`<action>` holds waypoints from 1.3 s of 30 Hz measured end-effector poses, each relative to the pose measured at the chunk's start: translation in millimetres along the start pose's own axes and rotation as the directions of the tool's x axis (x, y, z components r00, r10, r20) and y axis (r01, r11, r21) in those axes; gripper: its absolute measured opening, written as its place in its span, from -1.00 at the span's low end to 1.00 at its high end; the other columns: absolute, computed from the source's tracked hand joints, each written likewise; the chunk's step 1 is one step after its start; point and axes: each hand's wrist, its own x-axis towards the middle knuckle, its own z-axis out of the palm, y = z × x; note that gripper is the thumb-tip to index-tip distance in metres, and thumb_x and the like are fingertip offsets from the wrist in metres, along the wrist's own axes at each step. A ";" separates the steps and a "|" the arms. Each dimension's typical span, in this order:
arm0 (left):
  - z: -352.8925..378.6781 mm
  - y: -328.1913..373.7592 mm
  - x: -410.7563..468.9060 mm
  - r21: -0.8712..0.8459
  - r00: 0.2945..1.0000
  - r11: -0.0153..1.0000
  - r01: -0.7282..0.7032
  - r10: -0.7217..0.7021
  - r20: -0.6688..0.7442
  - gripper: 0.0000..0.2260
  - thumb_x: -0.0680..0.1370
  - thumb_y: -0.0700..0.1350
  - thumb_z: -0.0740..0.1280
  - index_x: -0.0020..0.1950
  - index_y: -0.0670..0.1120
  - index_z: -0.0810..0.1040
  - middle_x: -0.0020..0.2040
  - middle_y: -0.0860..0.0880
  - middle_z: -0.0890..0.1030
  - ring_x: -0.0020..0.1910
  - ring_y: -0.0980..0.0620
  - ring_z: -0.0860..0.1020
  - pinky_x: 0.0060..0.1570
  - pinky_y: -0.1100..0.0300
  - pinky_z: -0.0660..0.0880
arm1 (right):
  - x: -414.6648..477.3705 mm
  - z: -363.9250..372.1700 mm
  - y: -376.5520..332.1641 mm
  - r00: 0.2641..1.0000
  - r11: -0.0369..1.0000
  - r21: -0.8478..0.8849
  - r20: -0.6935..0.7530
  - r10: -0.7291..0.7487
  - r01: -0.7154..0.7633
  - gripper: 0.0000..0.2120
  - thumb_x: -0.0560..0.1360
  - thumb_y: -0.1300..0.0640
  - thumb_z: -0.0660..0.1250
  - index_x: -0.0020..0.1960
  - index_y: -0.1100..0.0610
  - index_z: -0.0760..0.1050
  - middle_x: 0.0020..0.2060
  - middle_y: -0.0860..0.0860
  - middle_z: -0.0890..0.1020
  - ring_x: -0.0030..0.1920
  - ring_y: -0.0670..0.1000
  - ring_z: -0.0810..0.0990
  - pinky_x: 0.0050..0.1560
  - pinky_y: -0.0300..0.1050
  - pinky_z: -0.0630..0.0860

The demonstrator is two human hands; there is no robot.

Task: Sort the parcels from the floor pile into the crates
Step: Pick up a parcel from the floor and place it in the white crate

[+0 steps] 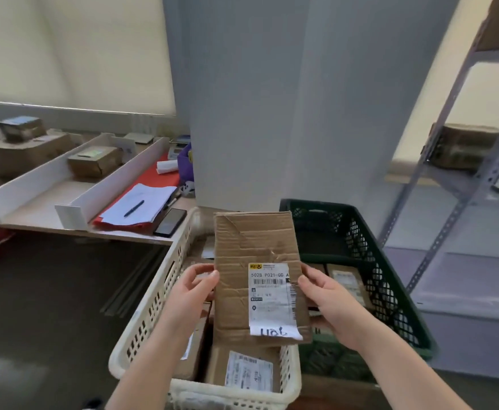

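We hold a creased cardboard parcel [251, 250] above the white crate [153, 303], its shipping label [271, 297] (handwriting along the bottom edge) facing us. Our left hand [193, 288] grips its left edge, thumb on the front. Our right hand [328, 294] grips the right edge likewise. More labelled parcels [248, 371] lie in the white crate, others in the green crate [384, 279] just beside it.

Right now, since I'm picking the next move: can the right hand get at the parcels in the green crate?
Probably yes, once free: the right hand grips the cardboard parcel, but the green crate is open-topped and its parcels lie uncovered.
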 end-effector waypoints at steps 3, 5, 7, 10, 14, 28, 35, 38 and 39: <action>41.5 -4.4 1.0 -0.022 1.000 1.000 0.010 -0.010 0.000 -0.86 0.54 0.00 0.33 0.08 0.05 0.56 -0.08 -0.03 0.69 -0.07 -0.06 0.63 -0.15 0.10 0.53 | 5.3 -40.8 7.3 1.000 1.000 0.009 -0.002 -0.003 0.003 -0.71 0.61 0.07 0.14 0.30 -0.18 0.37 -0.01 -0.05 0.67 0.04 0.02 0.62 0.04 0.09 0.58; 66.0 -7.1 1.3 -0.019 1.000 1.000 0.004 -0.004 -0.004 -0.87 0.54 0.00 0.33 0.07 0.07 0.57 -0.06 -0.02 0.68 -0.03 -0.08 0.61 -0.07 0.00 0.52 | 9.7 -63.0 13.1 1.000 1.000 0.017 -0.010 0.010 -0.010 -0.68 0.61 0.07 0.14 0.34 -0.16 0.35 0.04 -0.03 0.66 0.08 0.05 0.61 0.13 0.16 0.54; 86.2 -8.5 0.4 -0.018 1.000 1.000 0.009 -0.009 -0.019 -0.87 0.54 0.00 0.32 0.07 0.06 0.57 -0.07 0.01 0.69 0.00 -0.08 0.61 0.04 -0.09 0.53 | 14.6 -79.6 18.1 1.000 0.999 0.026 -0.009 0.029 -0.029 -0.65 0.61 0.06 0.14 0.38 -0.14 0.32 0.07 -0.02 0.64 0.11 0.08 0.60 0.16 0.18 0.53; 105.1 -10.5 0.8 -0.006 0.999 1.000 0.026 -0.026 -0.031 -0.85 0.55 -0.02 0.31 0.09 0.02 0.55 -0.09 0.01 0.69 -0.01 -0.08 0.62 0.06 -0.11 0.55 | 21.5 -96.6 26.0 0.999 0.997 0.050 0.010 0.053 -0.053 -0.66 0.62 0.07 0.13 0.37 -0.15 0.33 0.03 -0.03 0.67 0.07 0.06 0.62 0.09 0.12 0.57; 110.6 -12.8 7.2 0.015 0.998 0.998 0.054 -0.054 -0.025 -0.84 0.55 -0.03 0.31 0.10 0.00 0.56 -0.07 -0.03 0.69 -0.04 -0.07 0.64 -0.13 0.04 0.59 | 32.6 -104.0 37.8 0.994 0.991 0.083 0.043 0.097 -0.101 -0.72 0.61 0.06 0.15 0.27 -0.22 0.36 -0.01 -0.07 0.68 0.05 0.03 0.62 0.07 0.10 0.57; 84.6 -18.7 50.1 0.046 0.987 0.988 0.147 -0.143 -0.076 -0.89 0.55 -0.07 0.32 0.05 -0.01 0.57 -0.12 0.00 0.69 -0.26 0.16 0.65 -0.45 0.38 0.49 | 87.4 -67.7 60.6 0.975 0.966 0.132 0.068 0.214 -0.221 -0.79 0.59 0.01 0.19 -0.03 -0.33 0.46 -0.04 -0.13 0.66 0.02 -0.02 0.59 -0.08 0.03 0.57; 12.4 -21.1 71.4 0.123 0.989 0.983 0.134 -0.124 -0.084 -0.89 0.56 -0.01 0.31 0.07 0.15 0.54 -0.10 0.19 0.68 -0.17 0.25 0.63 -0.28 0.30 0.53 | 132.9 -6.0 46.0 0.972 0.979 0.075 0.158 0.174 -0.187 -0.81 0.59 0.04 0.19 0.06 -0.25 0.48 -0.13 -0.12 0.70 -0.03 -0.01 0.65 -0.25 -0.09 0.58; -41.2 -36.9 88.3 0.188 0.984 0.967 0.171 -0.158 -0.085 -0.84 0.55 -0.03 0.32 0.12 0.14 0.53 -0.05 0.17 0.67 -0.09 0.21 0.63 -0.10 0.17 0.54 | 152.1 42.2 48.0 0.972 0.980 0.079 0.164 0.170 -0.185 -0.80 0.58 0.06 0.23 0.11 -0.23 0.44 -0.08 -0.07 0.70 -0.03 0.03 0.65 -0.16 0.02 0.61; -58.8 -46.2 95.4 0.209 0.979 0.957 0.200 -0.186 -0.084 -0.82 0.55 -0.03 0.32 0.15 0.11 0.53 -0.02 0.13 0.67 -0.05 0.17 0.63 -0.05 0.13 0.55 | 158.8 58.7 53.0 0.967 0.975 0.090 0.171 0.187 -0.205 -0.74 0.57 0.09 0.25 0.20 -0.21 0.40 -0.02 -0.03 0.68 -0.01 0.06 0.65 -0.11 0.07 0.62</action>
